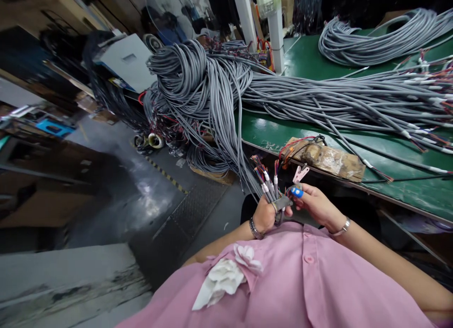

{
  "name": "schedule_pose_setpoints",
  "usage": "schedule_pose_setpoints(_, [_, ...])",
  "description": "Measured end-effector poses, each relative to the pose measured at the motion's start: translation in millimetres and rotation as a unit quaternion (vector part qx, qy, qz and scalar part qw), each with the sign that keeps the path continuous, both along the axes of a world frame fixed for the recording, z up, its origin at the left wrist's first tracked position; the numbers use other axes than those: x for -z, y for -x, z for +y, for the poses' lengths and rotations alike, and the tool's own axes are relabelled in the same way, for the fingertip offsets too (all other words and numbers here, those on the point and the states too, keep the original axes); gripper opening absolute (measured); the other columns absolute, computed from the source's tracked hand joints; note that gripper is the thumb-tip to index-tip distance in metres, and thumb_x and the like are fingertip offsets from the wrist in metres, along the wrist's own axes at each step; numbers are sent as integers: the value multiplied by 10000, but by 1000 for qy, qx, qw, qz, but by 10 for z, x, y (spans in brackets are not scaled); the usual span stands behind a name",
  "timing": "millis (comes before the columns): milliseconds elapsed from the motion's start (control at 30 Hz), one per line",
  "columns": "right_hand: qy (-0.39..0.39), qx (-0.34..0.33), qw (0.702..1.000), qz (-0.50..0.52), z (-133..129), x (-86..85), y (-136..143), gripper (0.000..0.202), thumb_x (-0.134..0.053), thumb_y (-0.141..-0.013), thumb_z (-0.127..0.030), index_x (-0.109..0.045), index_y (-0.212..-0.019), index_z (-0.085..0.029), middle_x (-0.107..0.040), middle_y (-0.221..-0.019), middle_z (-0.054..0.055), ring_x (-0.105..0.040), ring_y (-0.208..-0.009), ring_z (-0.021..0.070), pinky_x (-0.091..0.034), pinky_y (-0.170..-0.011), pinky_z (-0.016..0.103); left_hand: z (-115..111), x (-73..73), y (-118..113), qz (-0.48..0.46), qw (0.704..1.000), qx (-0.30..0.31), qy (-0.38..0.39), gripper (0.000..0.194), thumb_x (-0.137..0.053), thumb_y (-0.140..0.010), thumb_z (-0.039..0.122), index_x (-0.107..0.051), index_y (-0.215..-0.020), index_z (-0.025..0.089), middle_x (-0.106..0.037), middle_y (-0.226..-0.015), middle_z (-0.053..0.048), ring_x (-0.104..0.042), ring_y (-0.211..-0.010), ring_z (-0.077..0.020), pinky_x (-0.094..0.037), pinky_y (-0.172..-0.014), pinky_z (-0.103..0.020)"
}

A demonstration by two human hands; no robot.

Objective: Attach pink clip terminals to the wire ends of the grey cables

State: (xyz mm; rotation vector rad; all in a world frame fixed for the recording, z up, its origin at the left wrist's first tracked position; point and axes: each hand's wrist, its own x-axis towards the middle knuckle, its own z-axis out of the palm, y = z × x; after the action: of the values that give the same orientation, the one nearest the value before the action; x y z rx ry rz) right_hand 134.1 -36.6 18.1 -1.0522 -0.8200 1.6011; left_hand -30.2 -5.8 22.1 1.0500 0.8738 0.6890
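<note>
My left hand [265, 215] is closed around several grey cables [271, 189], low in front of my body. Their stripped ends point up and show thin coloured wires [259, 165] above white wrappings. A grey band or cover [282, 203] lies across the left thumb area. Close beside it, my right hand [313, 204] pinches what look like thin wires at one cable end, partly hidden by the fingers. Blue tape with a pale spot [296, 192] covers a right fingertip. Just above that hand is a pink clothes peg [300, 173].
A green worktable [262, 130] carries long grey cable bundles [339, 99] and a coil [382, 40]. At its near edge sits a taped wooden block [325, 159] with red and black leads. More cable [219, 92] hangs over the left end. A grey box [127, 61] stands beyond.
</note>
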Motion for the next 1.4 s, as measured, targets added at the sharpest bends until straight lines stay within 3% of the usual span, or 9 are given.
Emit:
schedule_pose_setpoints(300, [-19, -12, 999, -29, 1, -158, 33, 251, -658, -825, -421, -574, -804, -185, -652, -566, 15, -549, -545, 138, -319, -537, 265, 3, 8, -61, -10, 999, -34, 6, 360, -694, -735, 453, -666, -618, 114, -660, -577, -86, -618, -548, -167, -482, -545, -268])
schedule_pose_setpoints(533, [13, 51, 998, -22, 15, -105, 56, 250, -733, -749, -359, -554, -704, -191, -623, -547, -7, -502, -508, 121, -317, -520, 262, 16, 3, -71, -40, 998, -57, -5, 339, -688, -757, 432, -676, -641, 114, -665, -582, -83, -624, -570, -168, -488, -556, -265])
schedule_pose_setpoints(733, [-11, 10, 1000, -8, 34, -184, 84, 193, -664, -818, -358, -564, -813, -193, -637, -538, -1, -528, -505, 129, -301, -514, 259, 12, 25, -85, -40, 998, -48, -8, 354, -675, -770, 429, -672, -619, 109, -675, -598, -91, -627, -564, -165, -491, -557, -263])
schedule_pose_setpoints(1033, [20, 61, 998, 26, -15, -77, 124, 170, -653, -789, -294, -529, -719, -201, -603, -526, -13, -529, -533, 136, -323, -537, 263, 12, 16, -97, -43, 996, -81, 13, 308, -698, -754, 392, -680, -645, 104, -669, -569, -77, -625, -541, -162, -499, -553, -264])
schedule_pose_setpoints(1267, [-6, 6, 1000, -30, 22, -130, 111, 212, -641, -830, -383, -551, -829, -191, -631, -565, -6, -549, -546, 134, -323, -541, 259, 7, 28, -107, -32, 996, -82, 21, 329, -725, -714, 414, -649, -606, 113, -656, -550, -69, -627, -541, -164, -502, -565, -272])
schedule_pose_setpoints(1400, [-14, 12, 998, -55, 32, -149, 130, 236, -635, -833, -396, -529, -791, -189, -618, -540, -11, -545, -519, 131, -330, -534, 261, -2, 48, -104, -24, 996, -82, 18, 333, -731, -707, 425, -644, -614, 118, -659, -558, -65, -628, -551, -163, -499, -562, -266])
